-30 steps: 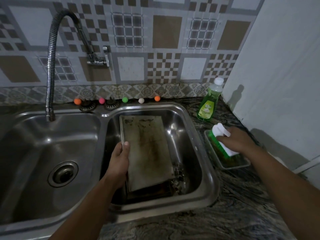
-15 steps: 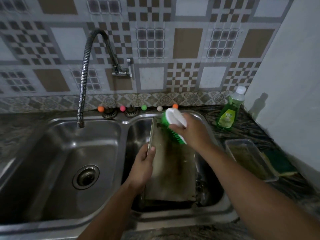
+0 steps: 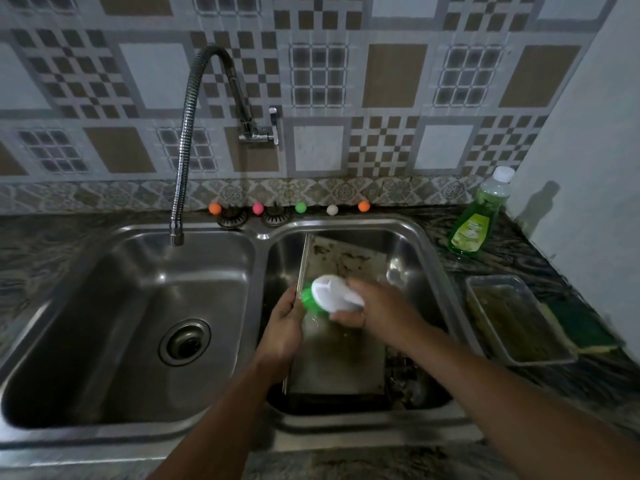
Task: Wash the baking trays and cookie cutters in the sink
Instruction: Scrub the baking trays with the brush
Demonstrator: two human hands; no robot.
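At lower centre of the frame my left hand (image 3: 284,327) grips the left rim of the stained rectangular metal baking tray (image 3: 341,355), tilted in the right basin of the steel double sink (image 3: 263,233). My right hand (image 3: 375,306) clasps a white-handled green-bristled scrub brush (image 3: 329,297) pressed on that tray. Farther right, a shallow metal pan (image 3: 516,320) sits on the dark marbled desk (image 3: 519,258) with a green dish-soap bottle (image 3: 479,220) beyond it.

Dim, bluish light. The green dish-soap bottle (image 3: 479,216) casts a shadow rightward on the white side wall (image 3: 588,150). Wide-angle bending curves the edges; the hands are slightly motion-blurred.
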